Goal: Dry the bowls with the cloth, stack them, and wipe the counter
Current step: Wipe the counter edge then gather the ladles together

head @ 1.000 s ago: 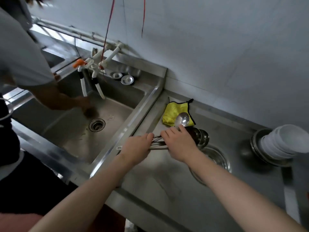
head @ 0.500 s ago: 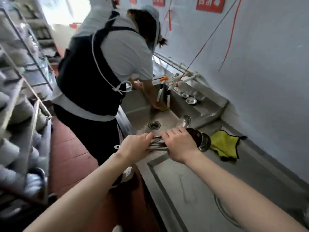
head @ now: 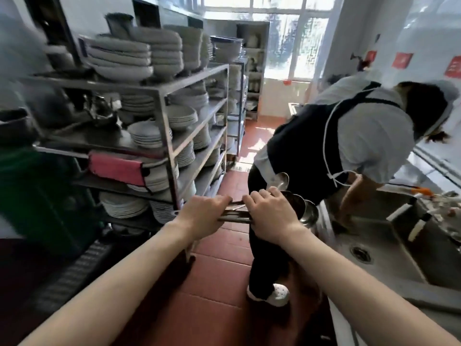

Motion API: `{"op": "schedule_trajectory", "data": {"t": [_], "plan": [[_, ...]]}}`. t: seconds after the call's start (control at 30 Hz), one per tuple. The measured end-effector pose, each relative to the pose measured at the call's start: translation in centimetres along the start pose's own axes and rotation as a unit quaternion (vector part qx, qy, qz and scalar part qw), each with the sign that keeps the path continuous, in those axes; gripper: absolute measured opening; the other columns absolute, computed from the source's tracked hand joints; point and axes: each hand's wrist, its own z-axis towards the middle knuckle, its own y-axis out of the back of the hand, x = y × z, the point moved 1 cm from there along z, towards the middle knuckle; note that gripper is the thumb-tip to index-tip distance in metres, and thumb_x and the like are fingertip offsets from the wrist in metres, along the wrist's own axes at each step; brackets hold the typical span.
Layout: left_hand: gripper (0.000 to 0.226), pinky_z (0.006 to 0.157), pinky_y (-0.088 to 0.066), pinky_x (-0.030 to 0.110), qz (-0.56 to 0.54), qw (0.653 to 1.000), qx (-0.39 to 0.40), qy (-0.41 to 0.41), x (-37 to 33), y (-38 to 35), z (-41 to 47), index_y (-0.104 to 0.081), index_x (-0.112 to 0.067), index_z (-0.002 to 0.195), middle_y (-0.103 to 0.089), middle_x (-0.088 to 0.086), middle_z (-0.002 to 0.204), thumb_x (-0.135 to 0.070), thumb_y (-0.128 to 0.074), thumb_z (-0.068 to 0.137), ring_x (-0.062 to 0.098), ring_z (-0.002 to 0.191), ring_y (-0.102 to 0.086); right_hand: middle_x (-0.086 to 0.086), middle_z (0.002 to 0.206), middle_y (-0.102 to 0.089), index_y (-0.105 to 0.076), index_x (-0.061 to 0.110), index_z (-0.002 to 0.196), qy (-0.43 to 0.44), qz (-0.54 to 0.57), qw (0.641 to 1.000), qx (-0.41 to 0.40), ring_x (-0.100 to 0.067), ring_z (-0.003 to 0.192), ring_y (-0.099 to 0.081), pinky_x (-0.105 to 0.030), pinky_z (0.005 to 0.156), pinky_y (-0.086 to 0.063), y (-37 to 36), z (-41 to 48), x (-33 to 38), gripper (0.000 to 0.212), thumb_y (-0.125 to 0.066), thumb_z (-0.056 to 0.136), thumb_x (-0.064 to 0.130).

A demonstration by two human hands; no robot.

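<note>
Two hands grip a bundle of long-handled steel ladles (head: 291,201) held level over the red tiled floor (head: 219,275): left hand (head: 202,216) closed on the handle ends, right hand (head: 272,216) closed nearer the cups. White bowls (head: 119,58) sit stacked on the metal shelf rack (head: 164,121), well apart to the left.

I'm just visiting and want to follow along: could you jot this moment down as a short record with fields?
Place: narrow kitchen aisle with a red tiled floor
Left hand: grip closed on the handles of a bundle of metal ladles
Right hand: grip closed on the same handles, nearer the ladle bowls
Left side: metal shelving rack stacked with plates and bowls
Right side: steel sink
Other person: in a dark apron, bent over the sink
Drying cloth: not in view
</note>
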Motion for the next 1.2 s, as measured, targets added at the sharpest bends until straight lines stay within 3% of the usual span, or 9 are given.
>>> {"op": "schedule_trajectory", "data": {"t": [0.23, 0.4, 0.5, 0.57, 0.67, 0.73, 0.87, 1.0, 1.2], "plan": [[0.044, 0.079, -0.047, 0.037, 0.063, 0.989, 0.003, 0.132, 15.6, 6.7, -10.5, -0.047, -0.019, 0.128, -0.063, -0.002, 0.119, -0.029, -0.059, 0.087, 0.026, 0.105, -0.064, -0.001, 0.091, -0.065, -0.059, 0.016, 0.107, 0.123, 0.034, 0.989, -0.077, -0.023, 0.088, -0.063, -0.040, 0.086, -0.045, 4.9, 13.9, 14.3, 0.048, -0.072, 0.063, 0.028], [0.050, 0.080, -0.046, 0.035, 0.125, 0.974, -0.003, 0.186, 24.5, 10.8, -16.0, -0.042, -0.020, 0.133, -0.062, -0.003, 0.120, -0.033, -0.060, 0.088, 0.023, 0.107, -0.064, -0.002, 0.096, -0.067, -0.059, 0.016, 0.109, 0.177, 0.055, 0.974, -0.131, -0.024, 0.091, -0.063, -0.042, 0.089, -0.044, 7.9, 22.2, 22.6, 0.050, -0.071, 0.068, 0.042], [0.048, 0.080, -0.047, 0.034, 0.152, 0.965, -0.012, 0.212, 28.7, 12.6, -17.6, -0.042, -0.020, 0.133, -0.062, -0.004, 0.120, -0.033, -0.059, 0.089, 0.022, 0.106, -0.064, -0.004, 0.108, -0.064, -0.053, 0.014, 0.120, 0.217, 0.063, 0.965, -0.135, -0.025, 0.103, -0.060, -0.043, 0.097, -0.039, 10.1, 26.0, 25.7, 0.063, -0.038, 0.078, 0.059], [0.049, 0.081, -0.048, 0.035, 0.162, 0.960, -0.017, 0.228, 31.3, 13.5, -17.9, -0.042, -0.021, 0.134, -0.062, -0.004, 0.122, -0.033, -0.059, 0.090, 0.023, 0.107, -0.064, -0.003, 0.115, -0.060, -0.047, 0.014, 0.127, 0.237, 0.064, 0.961, -0.126, -0.025, 0.110, -0.056, -0.042, 0.102, -0.034, 11.1, 28.6, 26.9, 0.072, -0.021, 0.076, 0.058], [0.050, 0.081, -0.047, 0.034, 0.179, 0.952, -0.026, 0.248, 35.1, 14.1, -17.5, -0.041, -0.021, 0.135, -0.062, -0.004, 0.124, -0.034, -0.057, 0.090, 0.023, 0.109, -0.063, 0.000, 0.111, -0.062, -0.049, 0.017, 0.122, 0.242, 0.058, 0.957, -0.150, -0.022, 0.106, -0.058, -0.041, 0.098, -0.036, 10.8, 33.5, 28.3, 0.052, -0.054, 0.081, 0.048], [0.048, 0.081, -0.047, 0.035, 0.177, 0.951, -0.027, 0.253, 37.0, 14.6, -16.9, -0.043, -0.021, 0.135, -0.063, -0.003, 0.122, -0.033, -0.056, 0.090, 0.023, 0.108, -0.063, 0.000, 0.102, -0.064, -0.053, 0.018, 0.114, 0.243, 0.056, 0.959, -0.135, -0.023, 0.099, -0.061, -0.042, 0.093, -0.040, 10.6, 35.8, 28.8, 0.050, -0.064, 0.075, 0.047], [0.049, 0.081, -0.049, 0.034, 0.188, 0.944, -0.043, 0.269, 42.6, 15.0, -14.6, -0.043, -0.020, 0.136, -0.063, -0.003, 0.123, -0.034, -0.055, 0.090, 0.023, 0.107, -0.063, -0.001, 0.105, -0.062, -0.052, 0.016, 0.118, 0.261, 0.050, 0.950, -0.162, -0.024, 0.102, -0.059, -0.043, 0.099, -0.039, 10.0, 42.6, 29.6, 0.047, -0.060, 0.077, 0.037], [0.046, 0.080, -0.049, 0.034, 0.193, 0.938, -0.047, 0.286, 47.7, 15.4, -11.9, -0.044, -0.022, 0.135, -0.064, -0.004, 0.121, -0.034, -0.054, 0.092, 0.022, 0.104, -0.065, 0.000, 0.101, -0.064, -0.054, 0.017, 0.113, 0.276, 0.053, 0.944, -0.173, -0.023, 0.097, -0.062, -0.042, 0.093, -0.041, 9.3, 49.3, 29.9, 0.049, -0.063, 0.075, 0.046], [0.042, 0.082, -0.052, 0.037, 0.191, 0.930, -0.059, 0.310, 55.4, 17.1, -8.6, -0.046, -0.023, 0.130, -0.065, -0.003, 0.121, -0.034, -0.056, 0.091, 0.023, 0.105, -0.064, -0.002, 0.124, -0.057, -0.042, 0.017, 0.130, 0.308, 0.046, 0.934, -0.176, -0.023, 0.117, -0.053, -0.041, 0.103, -0.033, 10.2, 58.5, 30.2, 0.056, -0.045, 0.084, 0.049]]}}
